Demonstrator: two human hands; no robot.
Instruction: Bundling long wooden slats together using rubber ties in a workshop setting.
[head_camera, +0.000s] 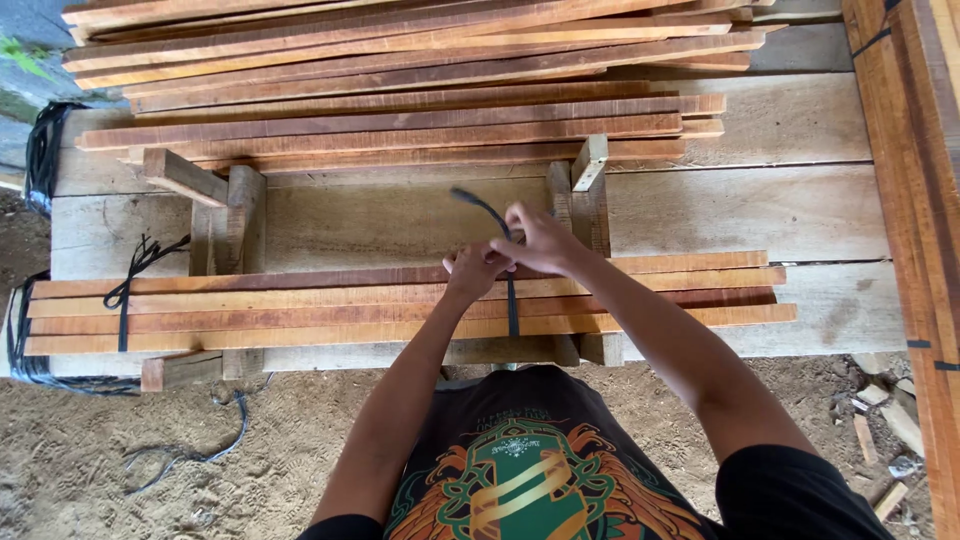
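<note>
Apparently knotting, left hand and right hand both grip the black strap, cinching the slat bundle tight.

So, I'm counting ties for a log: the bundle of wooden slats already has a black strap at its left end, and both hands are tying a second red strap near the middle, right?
Not quite: the strap both hands work on is black, not red, as the head view shows. The left hand and right hand pull it around the bundle of wooden slats near the middle; the other black strap sits at the left end.
</note>
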